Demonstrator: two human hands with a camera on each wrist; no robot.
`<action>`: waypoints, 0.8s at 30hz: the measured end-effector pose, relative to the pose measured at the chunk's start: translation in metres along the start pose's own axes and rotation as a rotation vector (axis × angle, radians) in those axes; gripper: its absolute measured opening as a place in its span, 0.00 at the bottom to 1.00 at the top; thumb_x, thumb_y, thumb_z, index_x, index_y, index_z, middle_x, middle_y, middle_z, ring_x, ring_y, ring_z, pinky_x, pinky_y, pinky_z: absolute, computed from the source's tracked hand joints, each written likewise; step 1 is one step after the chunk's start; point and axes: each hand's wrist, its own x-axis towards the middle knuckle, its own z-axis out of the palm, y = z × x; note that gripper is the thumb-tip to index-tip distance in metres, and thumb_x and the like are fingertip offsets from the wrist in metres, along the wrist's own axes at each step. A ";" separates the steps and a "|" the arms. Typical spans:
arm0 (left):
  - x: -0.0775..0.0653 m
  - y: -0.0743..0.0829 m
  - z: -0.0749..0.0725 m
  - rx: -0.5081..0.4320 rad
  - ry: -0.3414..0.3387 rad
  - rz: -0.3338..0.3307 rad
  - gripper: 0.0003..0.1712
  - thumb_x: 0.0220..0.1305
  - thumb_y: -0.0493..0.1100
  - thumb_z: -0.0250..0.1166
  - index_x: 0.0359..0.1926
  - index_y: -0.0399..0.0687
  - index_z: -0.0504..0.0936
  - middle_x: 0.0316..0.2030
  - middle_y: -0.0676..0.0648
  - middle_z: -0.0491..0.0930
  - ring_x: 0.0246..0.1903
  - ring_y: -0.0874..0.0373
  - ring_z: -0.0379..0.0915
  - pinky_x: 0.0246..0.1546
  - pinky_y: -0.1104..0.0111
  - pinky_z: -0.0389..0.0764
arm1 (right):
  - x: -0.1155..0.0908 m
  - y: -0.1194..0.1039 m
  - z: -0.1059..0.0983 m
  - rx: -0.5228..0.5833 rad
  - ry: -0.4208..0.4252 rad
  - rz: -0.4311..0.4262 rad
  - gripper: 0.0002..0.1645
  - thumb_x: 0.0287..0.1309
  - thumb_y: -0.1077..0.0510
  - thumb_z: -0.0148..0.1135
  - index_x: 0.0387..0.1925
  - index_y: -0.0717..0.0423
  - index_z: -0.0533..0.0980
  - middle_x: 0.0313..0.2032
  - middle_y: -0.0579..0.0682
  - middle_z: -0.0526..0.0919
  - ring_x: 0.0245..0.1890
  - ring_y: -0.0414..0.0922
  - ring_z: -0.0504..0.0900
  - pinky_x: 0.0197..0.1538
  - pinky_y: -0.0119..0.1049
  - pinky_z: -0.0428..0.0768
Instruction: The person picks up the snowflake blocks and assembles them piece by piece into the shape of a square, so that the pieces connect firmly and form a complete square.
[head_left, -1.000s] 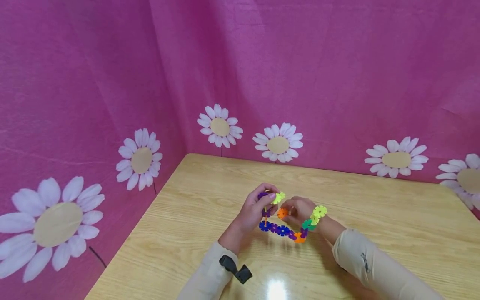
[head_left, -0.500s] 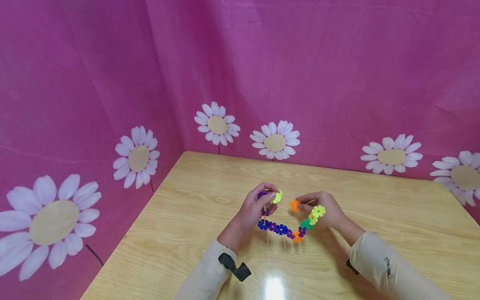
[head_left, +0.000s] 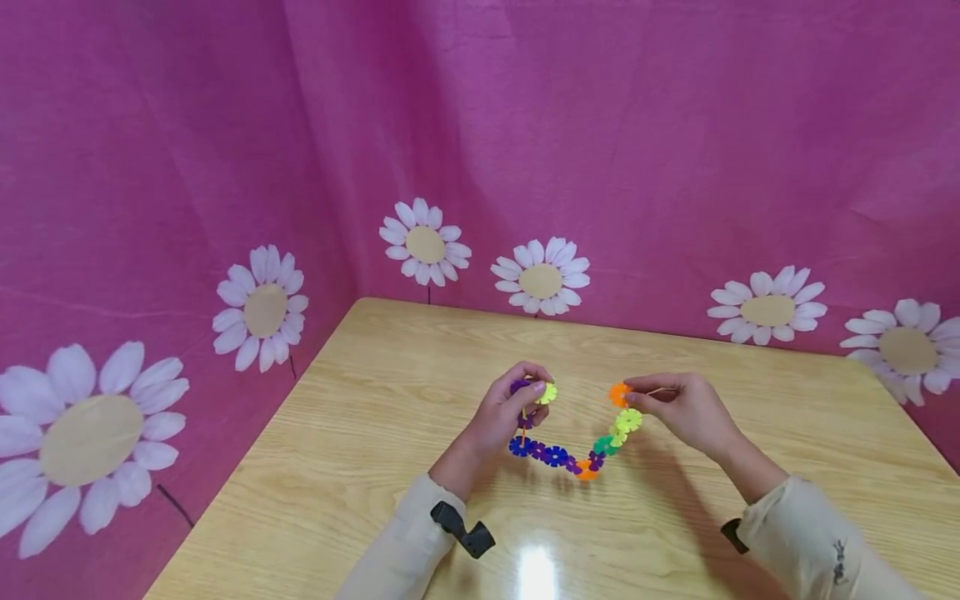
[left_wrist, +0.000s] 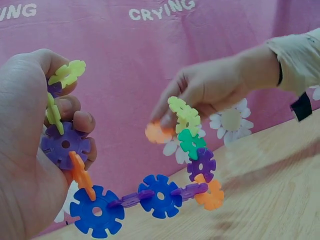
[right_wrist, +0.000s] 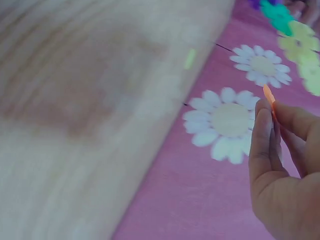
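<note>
A chain of flower-shaped interlocking discs [head_left: 555, 456] hangs in a U shape above the table, in purple, blue, orange, green and yellow. My left hand [head_left: 495, 417] grips its left end, with purple discs and a yellow one [head_left: 550, 393] at the fingers. Two yellow discs [left_wrist: 188, 120] top the other end, which rises free past a green disc [left_wrist: 191, 144]. Between thumb and fingertips, my right hand [head_left: 693, 412] pinches a single orange disc [head_left: 619, 394]. That disc is close to the chain's free yellow end; the right wrist view shows the two apart, the disc edge-on [right_wrist: 269, 94].
Under both hands lies a wooden table [head_left: 420, 358]. Pink cloth [head_left: 600, 125] printed with white daisies stands along its back and left edges. A black strap [head_left: 463, 529] is on the left sleeve. A small yellow-green strip [right_wrist: 189, 59] shows in the right wrist view.
My right hand has moved right, away from my left hand, carrying the orange disc to above the chain's free end. My left hand keeps its grip on the chain.
</note>
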 end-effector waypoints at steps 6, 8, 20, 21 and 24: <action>0.000 0.000 0.004 0.018 -0.019 0.031 0.17 0.77 0.43 0.45 0.54 0.33 0.67 0.31 0.53 0.68 0.26 0.62 0.66 0.29 0.73 0.70 | -0.009 -0.018 -0.009 0.098 0.022 -0.042 0.19 0.61 0.58 0.68 0.52 0.61 0.83 0.46 0.60 0.88 0.38 0.35 0.89 0.41 0.28 0.84; 0.000 -0.001 0.005 0.027 -0.021 0.040 0.17 0.78 0.43 0.45 0.54 0.32 0.68 0.31 0.54 0.69 0.26 0.63 0.66 0.29 0.73 0.71 | -0.012 -0.025 -0.007 0.124 0.015 -0.058 0.18 0.61 0.57 0.69 0.52 0.60 0.83 0.45 0.59 0.88 0.38 0.36 0.89 0.42 0.28 0.84; -0.002 0.001 0.006 0.062 -0.036 0.017 0.15 0.79 0.43 0.45 0.55 0.36 0.68 0.35 0.50 0.69 0.28 0.60 0.67 0.33 0.74 0.74 | -0.023 -0.068 0.018 0.136 0.024 -0.303 0.11 0.58 0.63 0.70 0.44 0.56 0.86 0.35 0.51 0.89 0.33 0.36 0.88 0.34 0.32 0.85; -0.002 0.001 0.007 0.065 -0.040 0.017 0.15 0.79 0.43 0.45 0.55 0.36 0.68 0.35 0.50 0.69 0.28 0.59 0.66 0.33 0.74 0.73 | -0.024 -0.070 0.020 0.126 0.030 -0.309 0.11 0.58 0.63 0.70 0.44 0.55 0.86 0.35 0.49 0.89 0.32 0.36 0.87 0.33 0.32 0.85; -0.003 0.000 0.008 0.070 -0.054 0.014 0.15 0.79 0.43 0.45 0.55 0.37 0.68 0.35 0.50 0.68 0.28 0.59 0.66 0.33 0.74 0.73 | -0.026 -0.073 0.024 0.087 0.043 -0.306 0.11 0.57 0.63 0.71 0.43 0.53 0.87 0.34 0.47 0.88 0.31 0.35 0.86 0.31 0.32 0.84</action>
